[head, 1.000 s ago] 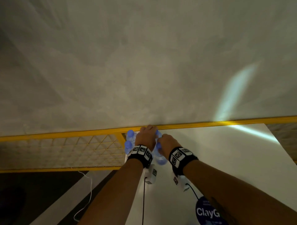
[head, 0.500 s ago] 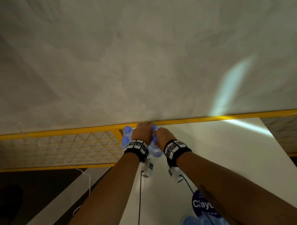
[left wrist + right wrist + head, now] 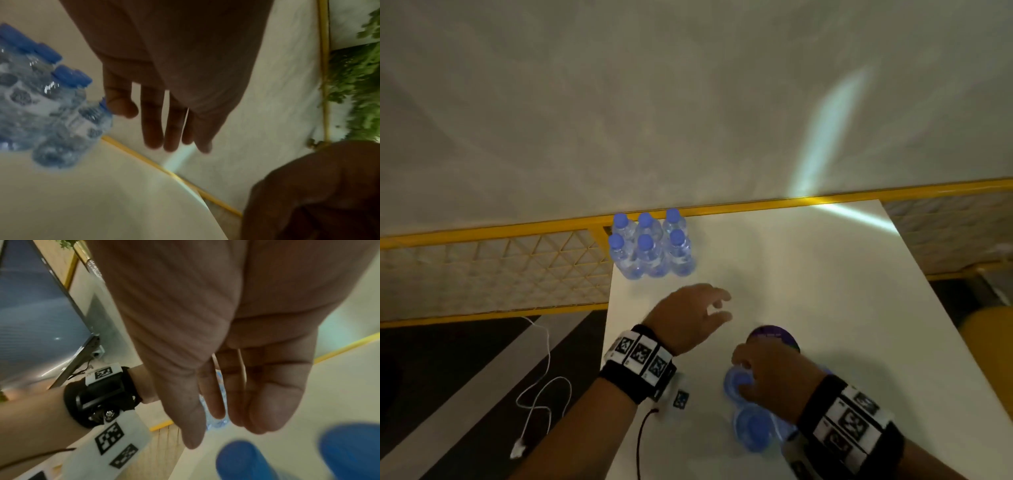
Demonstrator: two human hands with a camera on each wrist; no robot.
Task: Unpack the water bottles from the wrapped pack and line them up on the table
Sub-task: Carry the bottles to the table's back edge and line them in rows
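Off the table's left edge, a white cable (image 3: 541, 394) lies looped on the dark floor, and a yellow mesh railing (image 3: 493, 270) runs behind it and along the table's far edge. At the far left corner of the white table (image 3: 825, 291) stand six water bottles (image 3: 650, 248) with blue caps, upright in two rows of three, packed touching one another. Your left hand (image 3: 688, 318) hovers above the table nearer you than that group, well apart from it, fingers relaxed and loosely spread, holding nothing; the left wrist view shows the fingers hanging straight over bare tabletop. Just right of it, near the table's near edge, your right hand (image 3: 770, 380) sits over the blue caps of the remaining bottles (image 3: 753, 428), which are blurred. In the right wrist view its fingers hang loosely curled above two caps, touching neither as far as you can see. A purple round object (image 3: 774, 334) lies just beyond that hand.
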